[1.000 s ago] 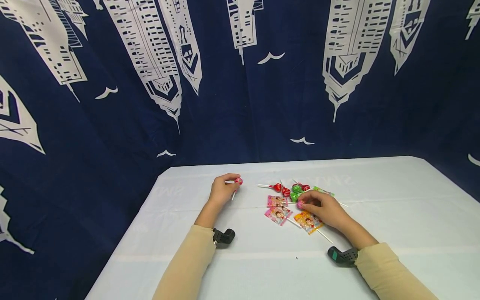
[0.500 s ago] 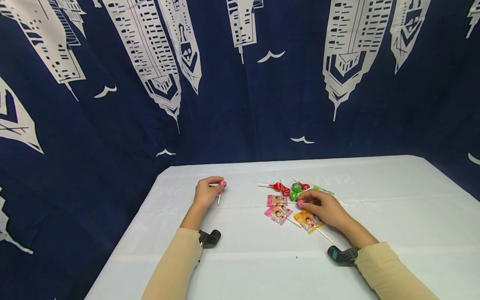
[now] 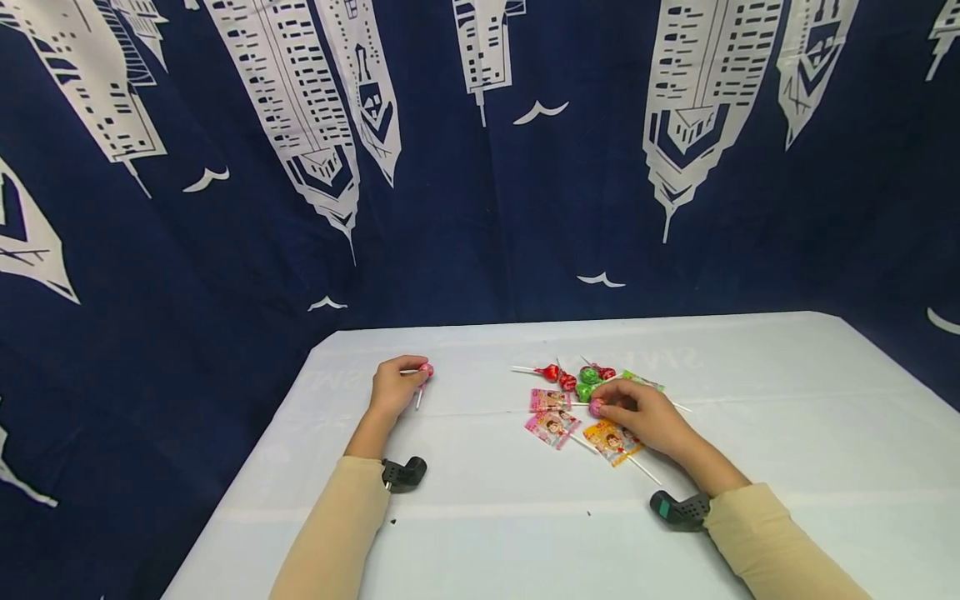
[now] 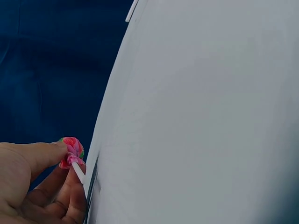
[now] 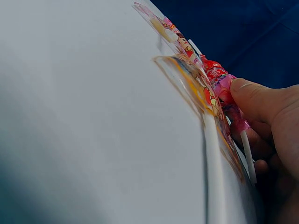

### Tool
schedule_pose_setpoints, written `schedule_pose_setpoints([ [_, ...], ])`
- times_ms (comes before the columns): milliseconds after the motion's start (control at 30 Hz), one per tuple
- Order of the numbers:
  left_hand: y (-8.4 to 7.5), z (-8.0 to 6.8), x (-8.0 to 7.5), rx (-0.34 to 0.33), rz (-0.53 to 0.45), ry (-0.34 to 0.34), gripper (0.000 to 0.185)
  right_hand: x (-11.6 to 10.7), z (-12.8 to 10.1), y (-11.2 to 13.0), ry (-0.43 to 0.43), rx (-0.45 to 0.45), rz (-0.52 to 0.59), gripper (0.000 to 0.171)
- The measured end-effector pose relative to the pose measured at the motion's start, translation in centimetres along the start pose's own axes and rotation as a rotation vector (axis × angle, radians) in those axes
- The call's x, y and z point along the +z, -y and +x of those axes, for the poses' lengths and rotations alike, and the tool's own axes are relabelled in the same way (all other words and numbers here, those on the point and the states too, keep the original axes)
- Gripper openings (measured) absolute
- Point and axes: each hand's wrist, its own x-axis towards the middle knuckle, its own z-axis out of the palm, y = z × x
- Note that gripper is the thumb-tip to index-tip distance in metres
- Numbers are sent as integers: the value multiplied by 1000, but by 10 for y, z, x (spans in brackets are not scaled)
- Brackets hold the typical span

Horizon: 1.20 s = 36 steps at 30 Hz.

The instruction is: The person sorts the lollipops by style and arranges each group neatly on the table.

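Lollipops are seen in 2 places on the white table [image 3: 750, 433]: 1 is carried by itself at the left, and the rest lie in a heap near the middle. The single pink lollipop [image 3: 425, 369] is pinched at its wrapped head between thumb and fingers of the left hand [image 3: 392, 388], with its white stick pointing down and back toward the person; in the left wrist view the same lollipop [image 4: 71, 153] is seen held just off the cloth, the stick slanting toward the palm. The heap [image 3: 581, 392] lies to the right of that hand and well apart from it, so the right hand [image 3: 643, 417] is by far the nearer. That hand rests on the heap's near edge, its fingers curled round another pink lollipop [image 3: 597, 407], whose stick is seen in the right wrist view [image 5: 247, 154] running under the fingers toward the wrist. Just beside it, flat wrapped lollipops [image 3: 553, 427] are spread toward the person, their sticks angled to the near right, while round red and green ones [image 3: 588, 377] are bunched on the far side. Behind the table a dark blue curtain [image 3: 480, 167] is hung.
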Motion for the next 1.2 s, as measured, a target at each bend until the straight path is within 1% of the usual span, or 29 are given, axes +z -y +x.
schedule_pose_setpoints([
  [133, 3, 2, 0, -41, 38, -26, 23, 0, 0, -1, -4, -7, 8, 23],
  [233, 4, 2, 0, -61, 54, -29, 23, 0, 0, -2, -8, -14, 16, 23],
  [533, 13, 2, -2, -23, 75, -23, 21, 0, 0, -3, -4, -12, 9, 24],
  [767, 15, 2, -2, 11, 101, -29, 20, 0, 0, -3, -7, -1, 8, 23],
  [833, 15, 3, -1, 19, 100, -29, 20, 0, 0, -3, -9, -2, 8, 23],
  [1033, 16, 2, -2, 16, 80, -5, 21, 1, -1, -5, -7, 6, 6, 23],
  [1200, 17, 2, -3, 35, 53, -5, 20, 1, 0, -4, -13, -3, -2, 24],
])
